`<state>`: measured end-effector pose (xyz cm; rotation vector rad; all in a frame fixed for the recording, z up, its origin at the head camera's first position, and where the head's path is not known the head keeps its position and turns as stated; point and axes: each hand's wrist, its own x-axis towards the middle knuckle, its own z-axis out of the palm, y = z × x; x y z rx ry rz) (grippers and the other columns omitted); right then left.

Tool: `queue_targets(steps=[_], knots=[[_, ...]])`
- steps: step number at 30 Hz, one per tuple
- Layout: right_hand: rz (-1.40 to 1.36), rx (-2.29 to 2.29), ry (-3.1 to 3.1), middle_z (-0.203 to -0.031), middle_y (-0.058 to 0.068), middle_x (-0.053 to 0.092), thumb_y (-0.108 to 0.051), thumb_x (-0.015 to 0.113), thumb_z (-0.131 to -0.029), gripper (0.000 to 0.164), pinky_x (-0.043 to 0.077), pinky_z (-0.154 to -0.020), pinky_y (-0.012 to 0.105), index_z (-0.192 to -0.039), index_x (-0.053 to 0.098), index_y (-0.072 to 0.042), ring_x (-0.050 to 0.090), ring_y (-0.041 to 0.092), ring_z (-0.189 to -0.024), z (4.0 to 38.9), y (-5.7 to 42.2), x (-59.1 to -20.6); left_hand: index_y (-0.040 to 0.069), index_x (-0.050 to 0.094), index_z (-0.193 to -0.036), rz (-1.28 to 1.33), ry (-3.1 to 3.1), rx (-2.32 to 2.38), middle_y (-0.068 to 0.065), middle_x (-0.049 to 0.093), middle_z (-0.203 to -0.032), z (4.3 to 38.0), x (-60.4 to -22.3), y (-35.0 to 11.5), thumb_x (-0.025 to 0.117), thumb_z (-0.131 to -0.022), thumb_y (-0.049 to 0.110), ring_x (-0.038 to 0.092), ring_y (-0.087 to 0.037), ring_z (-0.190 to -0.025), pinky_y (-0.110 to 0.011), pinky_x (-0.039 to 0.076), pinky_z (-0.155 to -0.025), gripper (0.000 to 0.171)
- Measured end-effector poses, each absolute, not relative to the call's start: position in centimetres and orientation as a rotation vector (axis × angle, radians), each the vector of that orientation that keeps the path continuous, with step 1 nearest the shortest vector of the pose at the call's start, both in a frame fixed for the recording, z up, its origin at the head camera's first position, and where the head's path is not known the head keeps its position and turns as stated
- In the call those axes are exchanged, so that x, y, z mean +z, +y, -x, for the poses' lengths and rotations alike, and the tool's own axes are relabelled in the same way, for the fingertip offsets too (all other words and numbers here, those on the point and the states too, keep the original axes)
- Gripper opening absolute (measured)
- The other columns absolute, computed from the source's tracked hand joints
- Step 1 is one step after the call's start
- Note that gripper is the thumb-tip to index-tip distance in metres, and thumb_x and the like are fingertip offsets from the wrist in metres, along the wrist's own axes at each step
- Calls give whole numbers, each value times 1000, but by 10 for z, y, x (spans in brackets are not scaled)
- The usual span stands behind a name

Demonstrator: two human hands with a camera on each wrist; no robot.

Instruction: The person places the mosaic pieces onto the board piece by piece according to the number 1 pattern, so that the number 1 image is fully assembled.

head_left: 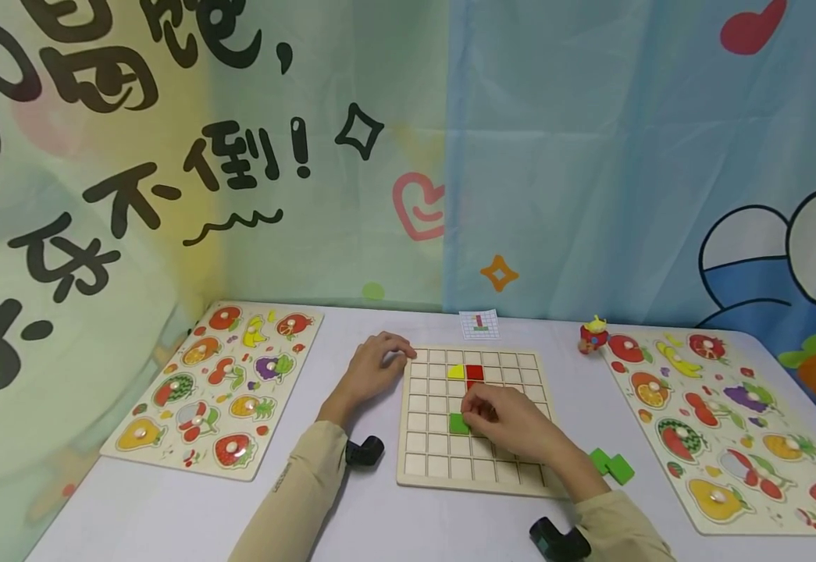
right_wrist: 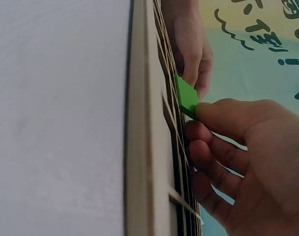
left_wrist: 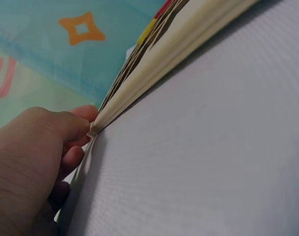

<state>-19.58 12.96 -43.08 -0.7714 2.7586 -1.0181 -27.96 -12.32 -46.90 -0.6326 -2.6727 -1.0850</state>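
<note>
A wooden grid board (head_left: 426,442) lies on the table, with a yellow piece (head_left: 456,372) and a red piece (head_left: 474,373) side by side in its upper cells. My left hand (head_left: 378,365) is at the board's far left corner; in the left wrist view its thumb and fingers pinch that corner. My right hand (head_left: 513,421) is over the middle of the board. Its thumb and a finger pinch the edge of a green square tile (right_wrist: 186,96), which is at the grid. The right hand covers some cells to the right of this tile.
Loose green tiles (head_left: 620,469) lie right of the board, beside the right forearm. A small pattern card (head_left: 479,325) lies behind the board. Fruit puzzle boards lie at left (head_left: 193,421) and right (head_left: 713,449). A small toy figure (head_left: 593,336) stands at the back right.
</note>
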Motion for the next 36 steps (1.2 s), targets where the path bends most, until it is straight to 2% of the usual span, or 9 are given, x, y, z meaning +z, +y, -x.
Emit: queue_targets(steps=[7,14,18,26,36], knots=[[820,-933,2796,-72,-13,52,-21,64,-88,5,41,-61,20,-87,62,-17,46,2,-65,194,128,-428,18,69,-95,632,-2677,-1083,-1,64,-116,279,-470,-123,57,-92,13,55,-23,-110,-43,37,-91,14],[844,-907,2812,-73,-14,52,-19,64,-88,3,41,-62,20,-87,61,-20,47,1,-65,194,128,-429,18,69,-95,631,-2674,-1067,-2,64,-116,279,-469,-123,56,-92,13,55,-24,-110,-43,37,-91,14],[857,-935,2787,-75,-14,54,-22,64,-89,5,42,-63,20,-88,62,-18,48,1,-67,194,129,-429,17,69,-95,625,-2677,-1069,-2,64,-116,278,-469,-124,56,-92,13,55,-24,-110,-42,37,-90,14],[853,-1004,2756,-74,-13,55,-24,64,-89,6,43,-63,20,-85,60,-23,49,2,-68,193,137,-428,18,70,-95,627,-2663,-1081,-1,64,-115,277,-468,-122,58,-91,13,55,-23,-109,-44,37,-90,14],[835,-1028,2784,-74,-12,53,-18,63,-90,8,42,-63,19,-85,59,-23,48,3,-70,189,155,-427,18,70,-94,623,-2673,-1086,-2,64,-116,278,-466,-122,57,-91,12,55,-25,-110,-44,37,-91,14]])
